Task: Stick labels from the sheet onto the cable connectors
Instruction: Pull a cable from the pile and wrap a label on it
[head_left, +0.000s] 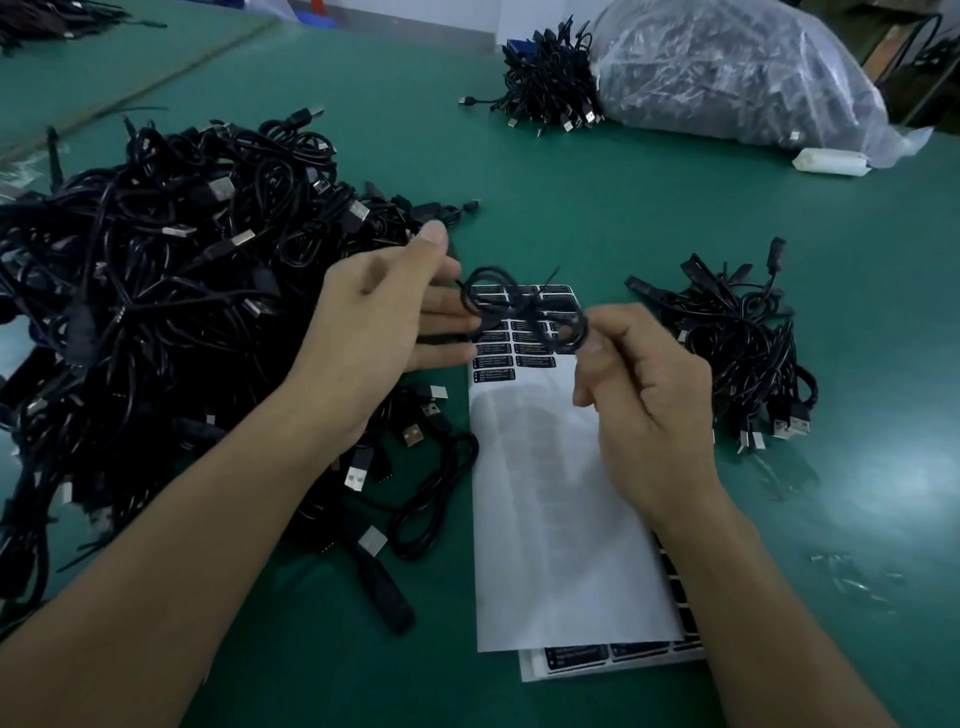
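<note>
Cable (524, 312) between hands (384, 317) (644, 389), over label sheet (545, 545)

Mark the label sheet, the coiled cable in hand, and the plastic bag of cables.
label sheet (550, 545): head view, bare white backing below the remaining labels.
coiled cable (523, 308): head view, the crossing between its two loops.
plastic bag of cables (727, 78): head view, middle of its clear side.
</note>
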